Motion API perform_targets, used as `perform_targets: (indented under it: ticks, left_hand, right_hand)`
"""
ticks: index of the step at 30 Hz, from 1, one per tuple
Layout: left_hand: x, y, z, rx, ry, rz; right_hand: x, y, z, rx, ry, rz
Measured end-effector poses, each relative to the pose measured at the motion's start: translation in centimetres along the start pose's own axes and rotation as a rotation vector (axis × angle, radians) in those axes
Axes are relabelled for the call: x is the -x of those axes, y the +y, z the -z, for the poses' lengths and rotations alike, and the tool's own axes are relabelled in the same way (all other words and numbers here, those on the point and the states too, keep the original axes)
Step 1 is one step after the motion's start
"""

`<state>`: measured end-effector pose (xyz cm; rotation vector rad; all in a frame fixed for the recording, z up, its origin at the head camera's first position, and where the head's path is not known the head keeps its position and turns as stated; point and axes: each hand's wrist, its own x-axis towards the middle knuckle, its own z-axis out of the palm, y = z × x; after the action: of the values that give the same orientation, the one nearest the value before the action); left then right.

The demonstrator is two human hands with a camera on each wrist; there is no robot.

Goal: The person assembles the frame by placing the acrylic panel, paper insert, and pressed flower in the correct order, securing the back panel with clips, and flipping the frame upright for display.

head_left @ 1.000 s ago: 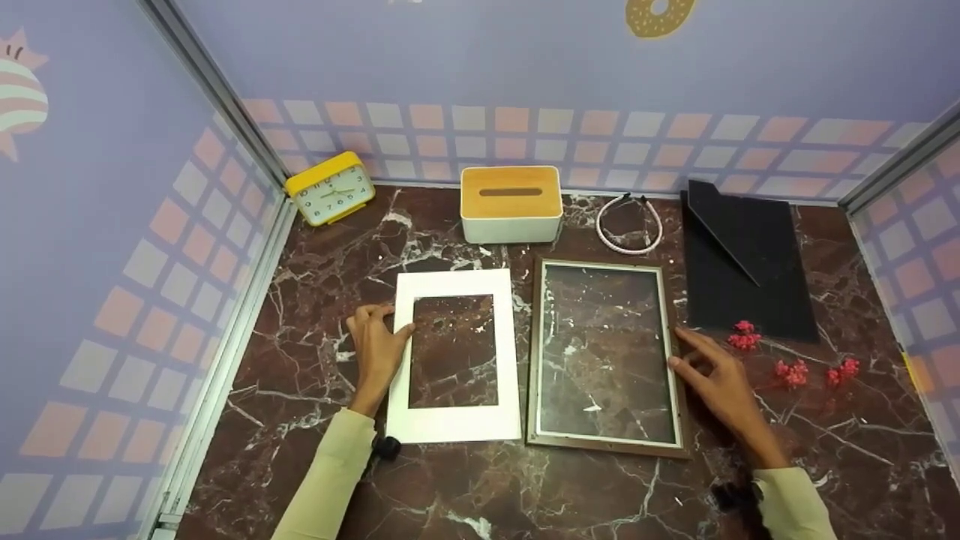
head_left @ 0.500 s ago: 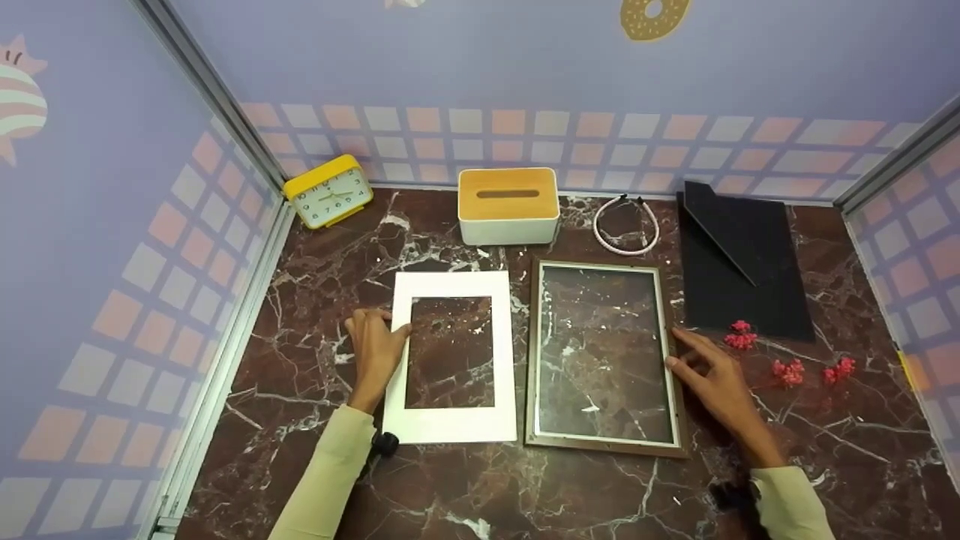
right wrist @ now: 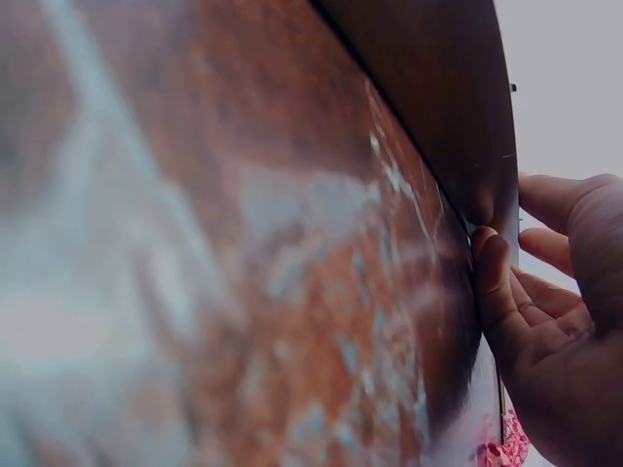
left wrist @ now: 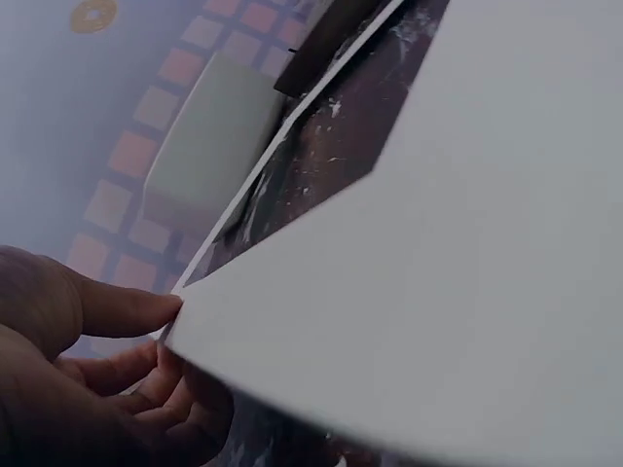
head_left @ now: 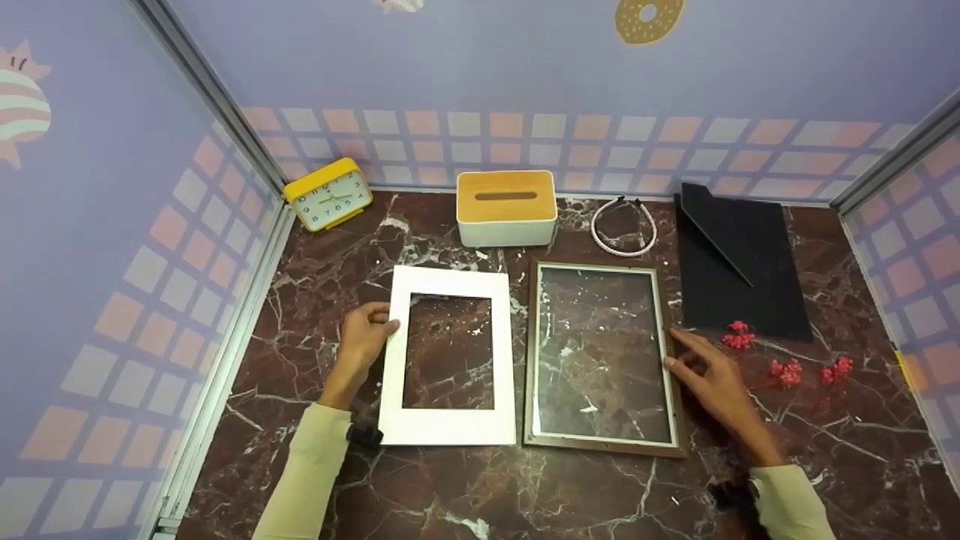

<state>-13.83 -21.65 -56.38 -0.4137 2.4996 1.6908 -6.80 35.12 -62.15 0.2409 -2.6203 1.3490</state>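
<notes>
My left hand [head_left: 367, 330] pinches the left edge of a white picture mat [head_left: 450, 427] with a rectangular window. The left wrist view shows the thumb [left wrist: 146, 309] on the face of the mat [left wrist: 389, 321] and the other fingers curled beneath it. To its right lies a brown picture frame [head_left: 600, 444] with a clear pane. My right hand [head_left: 712, 379] holds the frame's right side, thumb on its bar and fingers along the outer edge. Close up in the right wrist view, the right thumb [right wrist: 494, 263] meets the brown frame bar [right wrist: 438, 88].
At the back stand a yellow alarm clock [head_left: 330, 196], a wood-topped tissue box [head_left: 506, 225] and a white headband [head_left: 624, 253]. A black backing board [head_left: 750, 307] with its stand flap lies at right, near several pink flower sprigs [head_left: 786, 373]. Patterned walls surround the marble table.
My left hand has shifted slightly left, its thumb drawing back to the mat's outer edge. The mat has moved and tilted a little. My right hand stays on the frame.
</notes>
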Motion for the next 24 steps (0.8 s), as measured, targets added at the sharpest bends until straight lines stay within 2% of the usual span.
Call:
perform_targets:
  ticks: [5,10,15,24]
  left_hand:
    - [0.2,0.1,1.3,0.100,-0.131,-0.002]
    - [0.4,0.2,2.1,0.163,-0.198,0.057]
    - [0.6,0.7,2.8,0.225,-0.210,0.103]
    - [0.9,2.4,3.8,0.319,-0.194,0.070]
  right_hand:
    - [0.0,0.0,0.0,0.018,-0.005,-0.003]
    - [0.1,-0.1,0.0,0.019,-0.016,-0.005]
    - [0.1,-0.4,0.1,-0.012,-0.016,-0.002]
    - [-0.1,-1.0,0.4,-0.008,-0.024,0.006]
